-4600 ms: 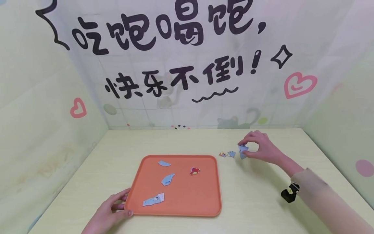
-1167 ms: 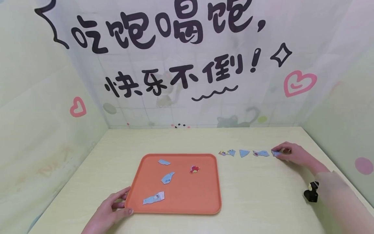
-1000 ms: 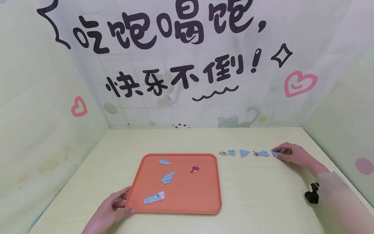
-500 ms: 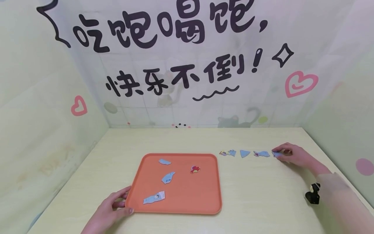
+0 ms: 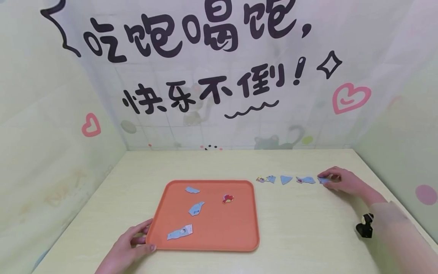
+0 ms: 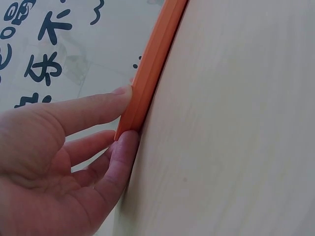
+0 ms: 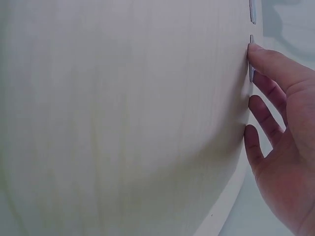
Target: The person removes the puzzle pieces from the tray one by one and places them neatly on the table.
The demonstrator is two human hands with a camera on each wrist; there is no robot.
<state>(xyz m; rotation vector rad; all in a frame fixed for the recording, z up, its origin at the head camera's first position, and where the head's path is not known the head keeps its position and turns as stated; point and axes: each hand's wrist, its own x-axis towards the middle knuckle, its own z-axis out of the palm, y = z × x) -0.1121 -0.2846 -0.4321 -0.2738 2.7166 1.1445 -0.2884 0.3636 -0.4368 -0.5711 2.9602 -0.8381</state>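
Note:
My left hand (image 5: 127, 243) grips the near left corner of an orange tray (image 5: 236, 245), thumb and fingers on either side of its edge; the left wrist view shows the same hold on the tray's rim (image 6: 152, 69). Four light-blue or red picture pieces are too many to count singly, so several puzzle pieces lie in it, among them a red one (image 5: 227, 198) and a long blue one (image 5: 180, 232). At the far right, my right hand (image 5: 345, 182) pinches a small blue puzzle piece (image 5: 322, 180) lying on the table. Part of that piece hides beneath the fingers.
Left of my right hand, a row of puzzle pieces runs along the table: a blue one (image 5: 306, 180), a triangular one (image 5: 286, 179) and a patterned bit (image 5: 270, 179). A black device (image 5: 365, 225) hangs at my right wrist. A printed backdrop (image 5: 219, 133) stands behind.
Since the oldest frame, my right hand has moved right; the triangular piece it held now lies in the row, with two more pieces beyond. Over the last second both hands stay put.

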